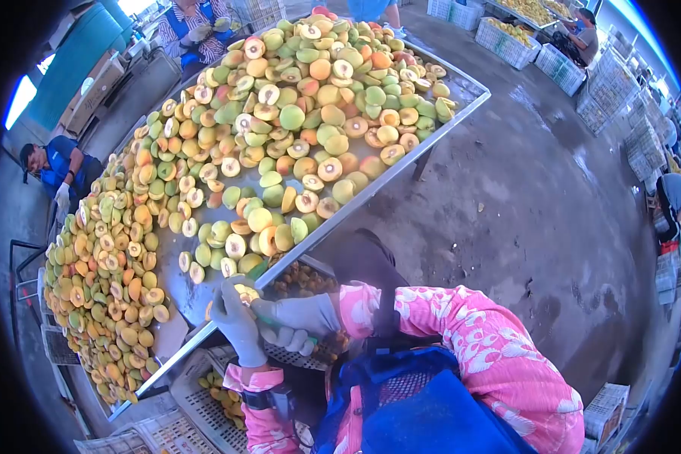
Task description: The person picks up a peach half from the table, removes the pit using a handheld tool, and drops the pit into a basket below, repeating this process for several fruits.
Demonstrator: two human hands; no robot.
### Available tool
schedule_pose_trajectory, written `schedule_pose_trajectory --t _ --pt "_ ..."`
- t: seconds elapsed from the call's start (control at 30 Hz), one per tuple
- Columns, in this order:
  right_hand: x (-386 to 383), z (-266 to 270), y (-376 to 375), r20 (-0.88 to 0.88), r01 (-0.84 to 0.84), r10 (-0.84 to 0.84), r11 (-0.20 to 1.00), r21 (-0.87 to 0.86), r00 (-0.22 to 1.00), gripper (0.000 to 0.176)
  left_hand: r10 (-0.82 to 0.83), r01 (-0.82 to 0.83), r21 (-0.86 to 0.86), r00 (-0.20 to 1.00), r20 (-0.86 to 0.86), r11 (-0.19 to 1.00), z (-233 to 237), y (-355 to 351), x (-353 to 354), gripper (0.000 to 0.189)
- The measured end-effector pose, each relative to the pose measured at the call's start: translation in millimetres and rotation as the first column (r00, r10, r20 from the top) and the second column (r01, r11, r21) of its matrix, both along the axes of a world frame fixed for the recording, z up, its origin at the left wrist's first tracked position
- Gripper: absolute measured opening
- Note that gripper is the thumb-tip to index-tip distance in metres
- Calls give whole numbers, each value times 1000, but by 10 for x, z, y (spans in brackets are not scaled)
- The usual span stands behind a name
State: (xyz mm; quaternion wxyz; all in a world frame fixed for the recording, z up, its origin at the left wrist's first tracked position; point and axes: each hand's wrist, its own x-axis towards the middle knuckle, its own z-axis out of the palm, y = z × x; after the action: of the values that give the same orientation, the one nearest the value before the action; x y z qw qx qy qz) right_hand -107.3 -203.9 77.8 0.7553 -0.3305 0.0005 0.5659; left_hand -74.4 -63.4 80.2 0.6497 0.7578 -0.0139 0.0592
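Observation:
My left hand (235, 319), in a grey glove, is closed around a cut yellow peach half (246, 293) just inside the near edge of the metal table (378, 185). Close beside it on the right, my right hand (299, 318), also gloved, has its fingers curled around a thin green-handled tool (268, 322); the working end is hidden at the fruit. Beyond both hands lies a large heap of halved peaches (280, 151), green to orange, many with pits showing.
Under the table edge stands a crate (197, 390) holding fruit pieces, and another container of dark pits (303, 280) sits by my right forearm. A co-worker (60, 170) is at the left, another person (197, 30) at the far side. Stacked crates (609, 87) line the right.

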Motion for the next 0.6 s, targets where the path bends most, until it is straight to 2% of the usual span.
schedule_pose_trajectory --t 0.03,0.07,0.1,0.13,0.17,0.2,0.23,0.3,0.33,0.37,0.43,0.5,0.57,0.6 --pt "-12 -42 6 -123 -39 60 985 167 991 67 2 -71 255 966 259 964 -45 20 17 34" --pt "-9 -78 12 -229 -58 141 941 333 963 67 -25 -36 218 963 269 975 -66 37 15 29" --pt "-30 29 2 -225 -63 145 940 336 964 67 -22 -41 221 962 272 974 56 -10 -18 29" --pt "-75 149 2 -86 -22 33 992 127 996 67 -82 82 -35 997 -11 996 193 -55 -59 30" --pt "-105 226 -11 74 54 -48 995 -79 996 68 -208 118 -313 940 -270 942 278 -95 -89 30" --pt "-110 212 -41 69 41 -36 996 -77 997 68 -179 66 -330 928 -327 942 301 -129 -117 34" --pt "-96 182 -57 53 18 -18 1000 -10 998 67 -169 56 -323 928 -331 945 288 -153 -121 34" --pt "-55 87 -68 37 -31 29 998 59 999 66 -125 124 53 992 11 991 241 -181 -110 39" --pt "-44 26 -82 -76 -44 63 972 232 995 66 -170 169 -161 985 6 972 275 -204 -82 39" --pt "-46 -19 -77 -187 -38 122 916 400 975 65 -187 188 -153 982 20 970 200 -145 -44 38" --pt "-20 31 -70 -252 -28 113 947 319 961 65 -306 324 -98 938 164 941 118 -76 55 39" --pt "-59 35 -54 -178 5 51 954 301 983 61 -326 308 -431 945 34 848 38 -95 -20 40" --pt "-68 143 -33 -135 40 -14 980 193 991 62 -296 104 -693 941 -163 713 103 -193 -77 44" --pt "-61 160 -43 -45 53 -49 994 95 998 64 -346 223 -583 932 -107 781 71 -145 2 45"
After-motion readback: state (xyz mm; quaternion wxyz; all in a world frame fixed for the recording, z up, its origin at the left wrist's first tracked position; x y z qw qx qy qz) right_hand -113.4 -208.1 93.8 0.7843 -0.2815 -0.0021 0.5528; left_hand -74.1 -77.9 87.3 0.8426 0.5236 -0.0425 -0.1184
